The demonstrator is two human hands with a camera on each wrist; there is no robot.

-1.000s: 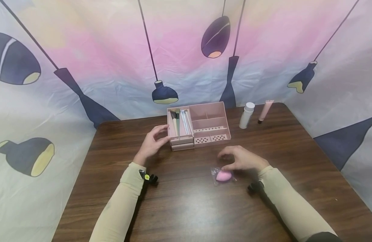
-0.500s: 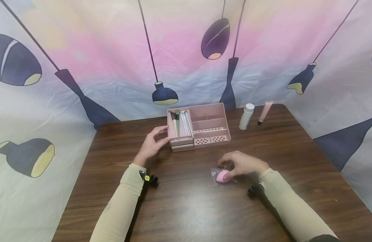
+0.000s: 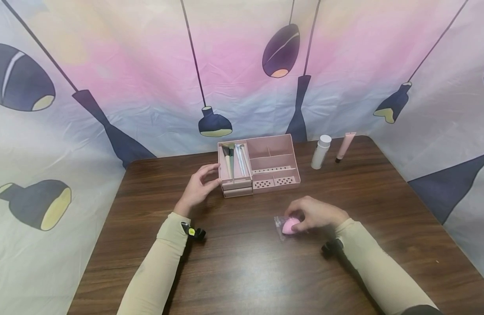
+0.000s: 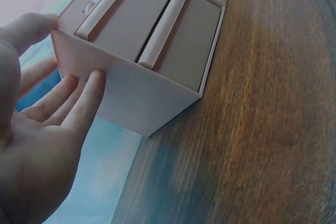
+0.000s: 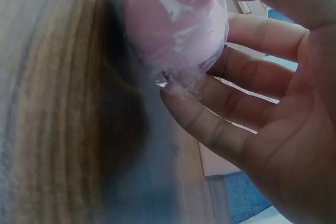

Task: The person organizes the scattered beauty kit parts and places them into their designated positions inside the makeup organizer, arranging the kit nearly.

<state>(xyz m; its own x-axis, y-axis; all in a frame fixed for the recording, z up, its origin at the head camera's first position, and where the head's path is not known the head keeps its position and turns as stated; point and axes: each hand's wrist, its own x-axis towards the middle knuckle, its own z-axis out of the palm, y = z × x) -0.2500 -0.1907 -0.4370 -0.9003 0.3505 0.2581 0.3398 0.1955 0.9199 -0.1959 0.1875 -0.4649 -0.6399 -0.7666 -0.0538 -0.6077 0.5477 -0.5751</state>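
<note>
My right hand (image 3: 314, 213) pinches a pink makeup sponge (image 3: 290, 226) in a clear plastic wrapper, thumb on one side and fingers round the other. In the right wrist view the wrapped sponge (image 5: 173, 22) hangs close over the wood, and the crinkled wrapper end lies by the fingertips. A pink desktop organizer (image 3: 273, 146) stands at the back of the table. My left hand (image 3: 196, 188) rests at its left side. In the left wrist view the fingertips touch the organizer's side wall (image 4: 131, 90), with the thumb at the front corner beside two drawers (image 4: 191, 40).
Several makeup brushes (image 3: 231, 159) lie in the organizer's top left tray. A white bottle (image 3: 320, 153) and a pink tube (image 3: 346, 146) with a dark cap stand to its right, near the back edge of the brown table (image 3: 242, 271). Behind hangs a printed cloth (image 3: 147, 65).
My right hand has come down onto the wrapped sponge, closed its fingers round it and raised it slightly. The left hand has stayed at the organizer's side.
</note>
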